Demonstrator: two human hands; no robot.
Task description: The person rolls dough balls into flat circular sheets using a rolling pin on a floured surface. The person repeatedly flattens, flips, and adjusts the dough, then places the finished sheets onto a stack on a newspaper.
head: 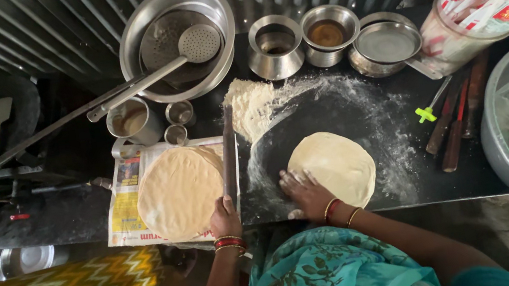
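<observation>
Head view: right hand (305, 191) presses dough disc (335, 168) edge; flour pile (250, 106) near.

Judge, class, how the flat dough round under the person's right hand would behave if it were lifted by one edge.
The dough round looks thin and wide, so it would probably droop rather than stay flat. Flour dusts the black slab around it, so it likely slides free. Being thin, it may stretch or tear under the right hand.

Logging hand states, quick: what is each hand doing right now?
Left hand: closed around the end of the long dark wooden rolling pin.
Right hand: open, fingers flat on the round pale rolled dough disc.
</observation>
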